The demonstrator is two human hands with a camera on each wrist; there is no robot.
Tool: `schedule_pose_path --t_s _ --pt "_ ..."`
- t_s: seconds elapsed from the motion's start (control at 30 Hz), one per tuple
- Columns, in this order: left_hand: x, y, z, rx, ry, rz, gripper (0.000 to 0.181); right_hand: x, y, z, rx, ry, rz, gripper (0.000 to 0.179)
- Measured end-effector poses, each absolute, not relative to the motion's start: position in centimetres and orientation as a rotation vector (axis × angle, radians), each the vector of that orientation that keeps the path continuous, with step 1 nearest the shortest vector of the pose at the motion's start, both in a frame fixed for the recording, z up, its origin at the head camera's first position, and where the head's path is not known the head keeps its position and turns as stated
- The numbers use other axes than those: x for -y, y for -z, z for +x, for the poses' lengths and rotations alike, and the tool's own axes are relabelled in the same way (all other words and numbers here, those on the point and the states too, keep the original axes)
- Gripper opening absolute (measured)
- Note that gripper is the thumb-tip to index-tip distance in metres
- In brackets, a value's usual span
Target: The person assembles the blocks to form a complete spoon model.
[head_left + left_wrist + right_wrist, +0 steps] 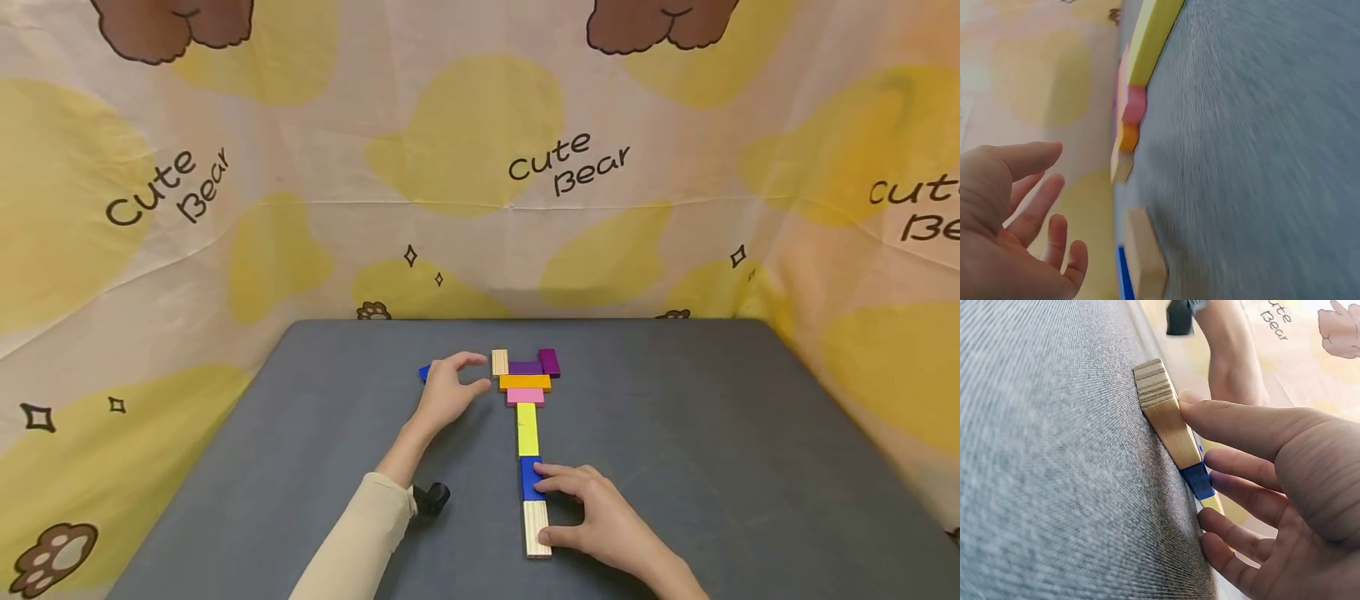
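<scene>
A row of flat blocks runs down the table. Nearest is a natural wood block [536,529], then a blue block [531,478], a yellow block [527,429], a pink block [525,397] and an orange block [525,382]. My right hand [603,521] rests its thumb on the natural wood block while its fingertips touch the blue one. Beside the far end, my left hand [450,387] hovers with thumb and fingers apart, holding nothing. In the left wrist view, a loose wood block [1144,256] lies by another blue block [1124,272].
Beyond the orange block stand a light wood block [499,362], a violet block [525,367] and a dark purple block [550,362]. The grey table [712,433] ends at a printed cloth [465,142] behind. A black wrist device [432,498] sits on my left wrist.
</scene>
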State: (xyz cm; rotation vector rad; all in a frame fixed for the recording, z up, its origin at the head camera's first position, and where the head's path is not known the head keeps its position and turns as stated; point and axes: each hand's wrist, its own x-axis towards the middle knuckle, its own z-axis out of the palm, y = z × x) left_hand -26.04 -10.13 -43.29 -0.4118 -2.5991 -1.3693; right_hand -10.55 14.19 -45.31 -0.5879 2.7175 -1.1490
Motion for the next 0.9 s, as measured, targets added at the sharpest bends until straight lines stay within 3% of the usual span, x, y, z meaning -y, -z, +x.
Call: schedule_pose_path --t_s 0.47,0.9 --pt "16.9 43.8 -22.2 2.599 1.482 0.0 0.043 -14.3 45.2 -10.5 -2.714 1.162 -0.561 0.059" --pt "16.7 45.5 -22.8 2.557 1.68 -0.063 0.04 -14.2 45.0 -10.5 -2.709 1.16 -0.593 0.058"
